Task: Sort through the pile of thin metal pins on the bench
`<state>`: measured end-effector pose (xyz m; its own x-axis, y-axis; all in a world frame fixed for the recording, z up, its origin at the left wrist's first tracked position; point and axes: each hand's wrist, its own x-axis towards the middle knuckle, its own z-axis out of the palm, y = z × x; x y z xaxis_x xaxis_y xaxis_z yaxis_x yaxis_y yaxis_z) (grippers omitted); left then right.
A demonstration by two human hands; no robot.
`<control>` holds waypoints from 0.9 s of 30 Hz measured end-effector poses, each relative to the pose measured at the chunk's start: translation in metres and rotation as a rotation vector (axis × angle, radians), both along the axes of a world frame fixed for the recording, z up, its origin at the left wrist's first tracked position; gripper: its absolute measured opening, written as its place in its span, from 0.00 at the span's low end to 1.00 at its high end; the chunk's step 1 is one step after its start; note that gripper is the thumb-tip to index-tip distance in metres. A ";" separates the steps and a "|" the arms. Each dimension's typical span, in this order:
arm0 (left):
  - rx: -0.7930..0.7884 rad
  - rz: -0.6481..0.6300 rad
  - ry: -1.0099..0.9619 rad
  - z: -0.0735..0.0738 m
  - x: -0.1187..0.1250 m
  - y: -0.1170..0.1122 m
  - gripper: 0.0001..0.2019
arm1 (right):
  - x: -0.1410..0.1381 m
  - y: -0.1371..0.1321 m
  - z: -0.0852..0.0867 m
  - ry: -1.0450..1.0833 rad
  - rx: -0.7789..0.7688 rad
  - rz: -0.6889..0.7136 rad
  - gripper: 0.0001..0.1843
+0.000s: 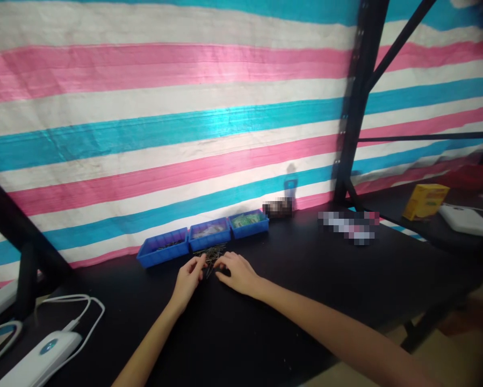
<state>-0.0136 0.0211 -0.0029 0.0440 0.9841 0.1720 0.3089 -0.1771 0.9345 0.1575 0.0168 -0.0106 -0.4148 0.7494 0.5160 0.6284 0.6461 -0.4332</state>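
Note:
A loose pile of thin dark metal pins lies on the black table in front of three blue trays. My left hand rests at the pile's left edge, fingers curled and pinched at the pins. My right hand lies at the pile's right edge, fingers bent down onto the pins. The left blue tray holds dark parts, the middle blue tray greyish parts, the right blue tray green parts.
A striped pink, blue and white tarp hangs behind the table. A black metal post stands at the right. A white device with cable lies front left. A yellow box and a white flat box sit far right.

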 end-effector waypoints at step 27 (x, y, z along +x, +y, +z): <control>-0.004 0.049 -0.133 0.004 0.004 -0.004 0.20 | -0.001 -0.002 0.007 0.290 -0.139 -0.089 0.06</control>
<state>-0.0095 0.0169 0.0008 -0.0273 0.9852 0.1694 0.1910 -0.1612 0.9683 0.1565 0.0150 -0.0039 -0.1948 0.8477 0.4935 0.5175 0.5162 -0.6824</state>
